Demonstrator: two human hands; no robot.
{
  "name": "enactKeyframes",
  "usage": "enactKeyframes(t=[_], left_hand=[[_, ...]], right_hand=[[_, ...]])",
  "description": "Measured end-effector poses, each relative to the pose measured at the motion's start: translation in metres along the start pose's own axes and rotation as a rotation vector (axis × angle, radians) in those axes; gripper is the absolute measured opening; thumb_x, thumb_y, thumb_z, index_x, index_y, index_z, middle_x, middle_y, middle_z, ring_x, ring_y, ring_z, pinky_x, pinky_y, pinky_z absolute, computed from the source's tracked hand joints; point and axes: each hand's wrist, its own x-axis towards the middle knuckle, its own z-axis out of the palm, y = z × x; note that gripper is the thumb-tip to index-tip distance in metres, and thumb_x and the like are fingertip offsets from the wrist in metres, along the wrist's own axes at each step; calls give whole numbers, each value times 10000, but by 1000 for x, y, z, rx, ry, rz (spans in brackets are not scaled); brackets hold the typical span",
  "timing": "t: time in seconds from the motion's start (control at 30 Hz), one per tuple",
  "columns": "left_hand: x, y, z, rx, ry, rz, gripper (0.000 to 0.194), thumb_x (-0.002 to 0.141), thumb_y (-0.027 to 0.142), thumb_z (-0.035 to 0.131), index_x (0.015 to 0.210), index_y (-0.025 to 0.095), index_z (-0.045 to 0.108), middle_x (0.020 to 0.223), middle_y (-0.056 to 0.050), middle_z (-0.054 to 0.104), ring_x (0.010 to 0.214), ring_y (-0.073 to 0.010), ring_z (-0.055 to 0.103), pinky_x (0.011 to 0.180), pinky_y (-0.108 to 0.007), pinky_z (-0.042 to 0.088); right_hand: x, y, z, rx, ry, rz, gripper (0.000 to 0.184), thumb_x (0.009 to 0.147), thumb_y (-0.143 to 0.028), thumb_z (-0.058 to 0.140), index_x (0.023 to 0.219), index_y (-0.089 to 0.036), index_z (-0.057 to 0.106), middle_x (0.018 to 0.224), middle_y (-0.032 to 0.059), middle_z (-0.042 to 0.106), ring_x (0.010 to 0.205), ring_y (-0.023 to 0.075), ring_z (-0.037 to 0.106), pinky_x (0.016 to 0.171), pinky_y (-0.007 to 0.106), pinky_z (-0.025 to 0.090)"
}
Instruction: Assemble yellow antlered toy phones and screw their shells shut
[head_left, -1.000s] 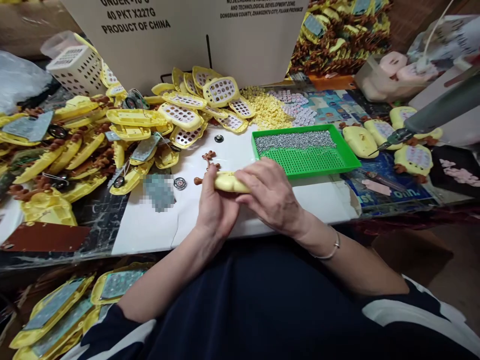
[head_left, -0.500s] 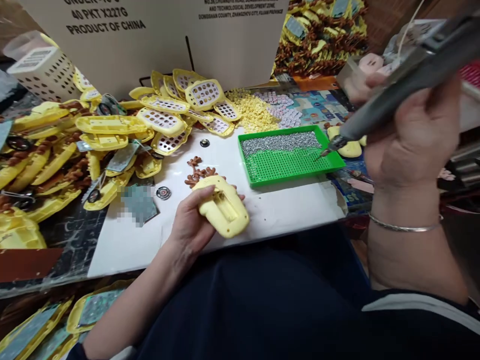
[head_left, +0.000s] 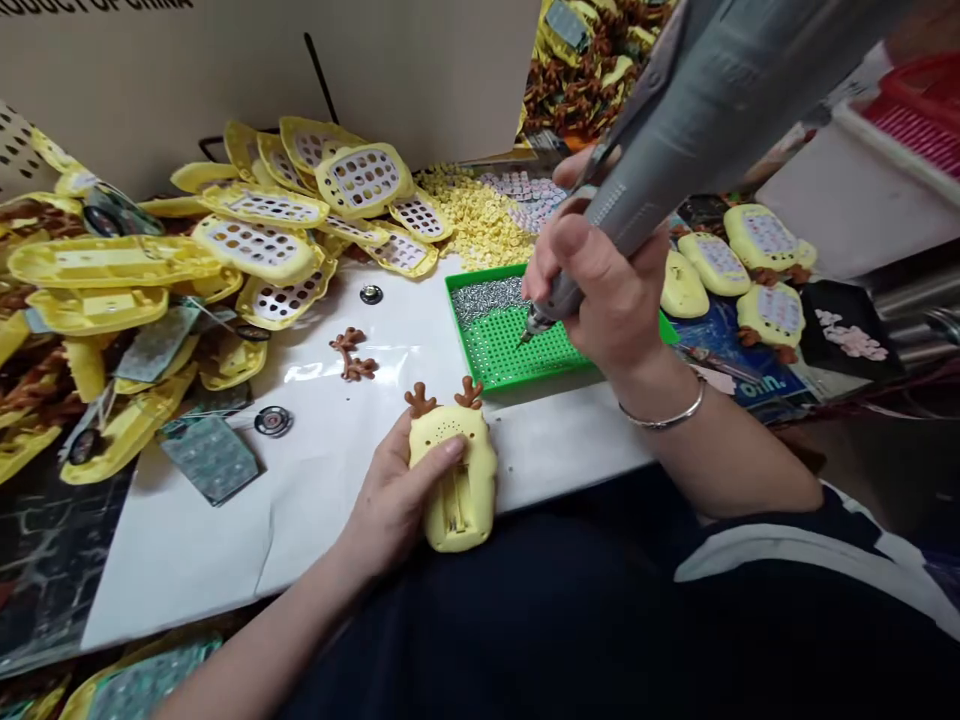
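My left hand (head_left: 394, 495) grips a yellow toy shell with brown antlers (head_left: 454, 470) at the near edge of the white table sheet (head_left: 225, 530), its back side facing up. My right hand (head_left: 604, 290) is closed round a grey electric screwdriver (head_left: 675, 130). The screwdriver's tip points down onto the green tray (head_left: 499, 350), beside the heap of small silver screws (head_left: 487, 296) in its far part.
Yellow perforated shells (head_left: 262, 245) are piled at the left and back. Loose brown antlers (head_left: 352, 355), a round speaker (head_left: 273, 421) and a circuit board (head_left: 210, 457) lie on the sheet. Finished yellow toys (head_left: 757, 270) sit at right. A cardboard box (head_left: 300, 70) stands behind.
My right hand let go of the toy, took the screwdriver at the right and brought its tip down to the green tray. My left hand turned the toy and drew it nearer.
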Motion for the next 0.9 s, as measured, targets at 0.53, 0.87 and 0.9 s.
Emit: enactKeyframes(t=[0.53, 0.87, 0.9], left_hand=[[5, 6, 6, -4, 114, -109, 363, 682, 319, 812, 975, 204, 631, 773, -20, 715, 639, -198, 696, 606, -293, 582], [3, 7, 7, -11, 103, -84, 325, 699, 309, 801, 971, 221, 645, 803, -15, 715, 681, -206, 687, 618, -304, 571], [4, 7, 6, -12, 96, -76, 335, 701, 309, 799, 982, 219, 641, 816, -16, 714, 690, -202, 687, 629, -303, 572]], right_hand=[[-24, 7, 8, 51, 36, 205, 394, 684, -458, 768, 946, -293, 524, 559, -101, 509, 375, 98, 413, 370, 270, 338], [-32, 16, 5, 88, -19, 129, 258, 751, -339, 743, 944, -306, 575, 604, -90, 539, 412, 92, 456, 405, 262, 389], [-32, 16, 4, 102, -24, 121, 239, 763, -325, 733, 952, -298, 589, 610, -84, 545, 419, 91, 468, 402, 262, 384]])
